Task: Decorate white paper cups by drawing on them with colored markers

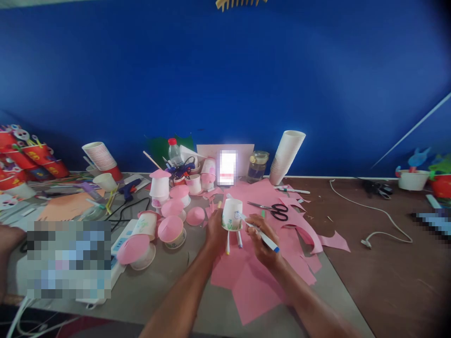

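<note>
My left hand (215, 226) is closed around the side of a white paper cup (230, 209), which is tipped with its base up. Green grass-like marks run along the cup's lower rim, and a small blue drawing sits on its right side. In my right hand (261, 238) is a white marker (269, 242) with a blue end; its tip meets the cup near the blue drawing. Two more markers, one with a yellow end (228, 246) and one bluish (240, 240), lie below the cup on pink paper (253, 287).
Black-handled scissors (279, 212) lie on the pink sheets. Several cups with pink cone roofs (171, 229) stand to the left, beside a power strip (121, 244). Behind are a jar (258, 166), a lit screen (227, 169) and a tall cup stack (287, 157). Another person's arm (9, 249) reaches in at far left.
</note>
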Demonstrator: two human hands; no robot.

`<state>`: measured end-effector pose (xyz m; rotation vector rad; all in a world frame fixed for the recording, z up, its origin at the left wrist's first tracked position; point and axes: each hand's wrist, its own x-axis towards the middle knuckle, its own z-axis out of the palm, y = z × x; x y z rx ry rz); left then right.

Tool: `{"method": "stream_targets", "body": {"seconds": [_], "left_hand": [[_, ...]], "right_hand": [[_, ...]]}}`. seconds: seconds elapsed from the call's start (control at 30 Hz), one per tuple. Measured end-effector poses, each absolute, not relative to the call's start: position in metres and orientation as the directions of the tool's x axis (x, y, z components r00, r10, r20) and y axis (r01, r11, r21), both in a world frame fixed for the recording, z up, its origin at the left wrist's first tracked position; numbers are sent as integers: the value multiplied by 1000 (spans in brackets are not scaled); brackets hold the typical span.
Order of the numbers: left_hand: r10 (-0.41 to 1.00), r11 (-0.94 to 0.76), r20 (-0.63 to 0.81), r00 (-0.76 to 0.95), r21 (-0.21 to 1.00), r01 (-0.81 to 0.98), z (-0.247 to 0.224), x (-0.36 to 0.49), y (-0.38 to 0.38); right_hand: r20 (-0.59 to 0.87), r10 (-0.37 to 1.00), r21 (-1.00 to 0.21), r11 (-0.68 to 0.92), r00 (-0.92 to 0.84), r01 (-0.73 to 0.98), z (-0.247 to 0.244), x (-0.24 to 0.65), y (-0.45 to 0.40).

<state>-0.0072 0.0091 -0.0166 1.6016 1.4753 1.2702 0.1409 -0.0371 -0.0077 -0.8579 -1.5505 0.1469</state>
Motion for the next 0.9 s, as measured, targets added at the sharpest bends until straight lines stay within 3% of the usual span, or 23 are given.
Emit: {"method": "stream_targets", "body": {"seconds": [0.63,0.9], "left_hand": [[963,-215,254,-92,926,312,-20,-6,13],[976,-169,189,-105,970,172,-5,-3,6]], "right_hand": [[794,605,-573,711,61,407,-8,141,-38],[813,571,-556,698,118,452,-3,143,-36]]}}
